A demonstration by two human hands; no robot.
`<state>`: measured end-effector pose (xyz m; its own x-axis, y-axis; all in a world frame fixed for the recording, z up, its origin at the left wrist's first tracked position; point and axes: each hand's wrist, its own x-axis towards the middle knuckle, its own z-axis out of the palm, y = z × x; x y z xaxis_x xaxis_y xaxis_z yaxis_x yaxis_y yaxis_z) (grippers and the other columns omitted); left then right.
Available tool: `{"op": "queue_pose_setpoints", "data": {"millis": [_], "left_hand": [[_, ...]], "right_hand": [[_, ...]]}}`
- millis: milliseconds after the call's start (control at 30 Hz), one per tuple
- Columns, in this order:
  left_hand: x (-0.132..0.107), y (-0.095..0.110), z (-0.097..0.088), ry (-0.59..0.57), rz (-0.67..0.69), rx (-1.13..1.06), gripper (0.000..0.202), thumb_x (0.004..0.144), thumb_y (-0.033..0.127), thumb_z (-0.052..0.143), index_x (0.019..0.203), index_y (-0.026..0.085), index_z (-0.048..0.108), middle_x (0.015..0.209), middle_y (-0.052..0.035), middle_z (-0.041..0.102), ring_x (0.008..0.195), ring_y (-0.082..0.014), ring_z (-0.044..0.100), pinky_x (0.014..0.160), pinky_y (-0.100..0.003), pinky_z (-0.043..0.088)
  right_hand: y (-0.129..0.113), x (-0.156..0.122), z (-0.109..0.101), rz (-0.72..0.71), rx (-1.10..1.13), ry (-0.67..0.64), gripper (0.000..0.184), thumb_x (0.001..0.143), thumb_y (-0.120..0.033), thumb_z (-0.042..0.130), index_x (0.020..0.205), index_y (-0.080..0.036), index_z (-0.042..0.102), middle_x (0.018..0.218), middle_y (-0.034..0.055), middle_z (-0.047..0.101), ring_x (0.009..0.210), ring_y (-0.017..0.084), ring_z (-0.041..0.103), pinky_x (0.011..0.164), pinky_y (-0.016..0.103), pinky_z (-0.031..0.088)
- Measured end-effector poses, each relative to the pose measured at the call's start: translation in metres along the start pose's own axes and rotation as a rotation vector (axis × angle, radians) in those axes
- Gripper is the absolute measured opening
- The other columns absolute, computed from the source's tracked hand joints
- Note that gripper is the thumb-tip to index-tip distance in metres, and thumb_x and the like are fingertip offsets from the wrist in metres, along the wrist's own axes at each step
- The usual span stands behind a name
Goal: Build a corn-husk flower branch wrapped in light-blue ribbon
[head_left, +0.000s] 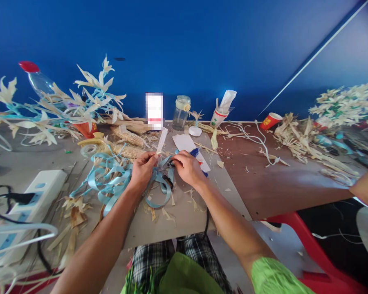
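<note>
My left hand [144, 168] is closed in a pinch on a pale corn husk strip [162, 141], which sticks up above the fingers. To its right, my right hand [188, 167] is closed at the upper handle of black-handled scissors [168, 181]. The lower handle loop hangs free, and the blades point towards my left hand, partly hard to make out. Light blue ribbon [159, 202] curls beneath both hands, and more ribbon [106, 183] lies tangled left of my left hand. A white paper [184, 143] with blue and red on it lies behind my right hand.
Corncobs [130, 136] and husk flower branches [95, 81] stand to the left, near a power strip [39, 196]. A glass jar [181, 112], a paper cup [218, 117] and a red cup [271, 120] line the back. At right are dried husks [294, 139] and another person's arm [366, 190].
</note>
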<state>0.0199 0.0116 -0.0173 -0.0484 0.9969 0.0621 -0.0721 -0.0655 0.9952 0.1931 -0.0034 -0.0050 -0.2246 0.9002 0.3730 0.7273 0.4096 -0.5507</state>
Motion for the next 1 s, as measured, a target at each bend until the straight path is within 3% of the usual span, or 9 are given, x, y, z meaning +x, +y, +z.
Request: {"op": "queue_pose_setpoints", "data": {"millis": [300, 567, 733, 867, 1000], "left_hand": [[0.004, -0.005, 0.000, 0.024, -0.076, -0.206, 0.022, 0.065, 0.034, 0.072, 0.074, 0.016, 0.065, 0.063, 0.0025, 0.055, 0.056, -0.0067, 0.048, 0.056, -0.020, 0.040], [0.005, -0.006, -0.002, 0.016, -0.064, -0.230, 0.023, 0.065, 0.035, 0.071, 0.076, 0.016, 0.064, 0.064, 0.0024, 0.054, 0.055, -0.0070, 0.046, 0.056, -0.021, 0.041], [0.005, -0.004, -0.002, 0.013, -0.049, -0.193, 0.023, 0.066, 0.036, 0.070, 0.076, 0.017, 0.064, 0.061, 0.0027, 0.053, 0.054, -0.0080, 0.046, 0.054, -0.022, 0.040], [0.004, 0.000, -0.002, 0.026, -0.043, -0.229, 0.020, 0.065, 0.033, 0.071, 0.073, 0.017, 0.063, 0.060, 0.0033, 0.053, 0.053, -0.0068, 0.046, 0.053, -0.021, 0.038], [0.004, 0.001, -0.002, 0.026, -0.036, -0.245, 0.019, 0.065, 0.032, 0.071, 0.073, 0.017, 0.064, 0.059, 0.0039, 0.052, 0.053, -0.0065, 0.046, 0.054, -0.021, 0.039]], "right_hand": [[0.015, 0.005, 0.005, 0.064, -0.213, -0.079, 0.020, 0.086, -0.018, 0.049, 0.095, -0.017, 0.067, 0.093, 0.0068, 0.065, 0.091, 0.019, 0.055, 0.084, 0.030, 0.039], [0.000, 0.001, 0.006, 0.008, -0.427, -0.207, 0.025, 0.084, -0.018, 0.051, 0.104, -0.022, 0.066, 0.094, 0.0081, 0.067, 0.098, 0.027, 0.048, 0.081, 0.038, 0.033], [-0.011, 0.000, 0.008, -0.007, -0.413, -0.238, 0.026, 0.087, -0.031, 0.050, 0.107, -0.020, 0.062, 0.102, 0.0093, 0.067, 0.104, 0.027, 0.046, 0.085, 0.041, 0.031], [-0.017, -0.005, 0.009, -0.011, -0.394, -0.266, 0.044, 0.082, -0.048, 0.054, 0.115, -0.019, 0.058, 0.109, 0.0113, 0.064, 0.107, 0.030, 0.046, 0.087, 0.044, 0.030], [-0.018, -0.010, 0.005, -0.022, -0.378, -0.298, 0.047, 0.079, -0.044, 0.059, 0.118, -0.018, 0.055, 0.112, 0.0115, 0.062, 0.108, 0.030, 0.047, 0.087, 0.044, 0.030]]}}
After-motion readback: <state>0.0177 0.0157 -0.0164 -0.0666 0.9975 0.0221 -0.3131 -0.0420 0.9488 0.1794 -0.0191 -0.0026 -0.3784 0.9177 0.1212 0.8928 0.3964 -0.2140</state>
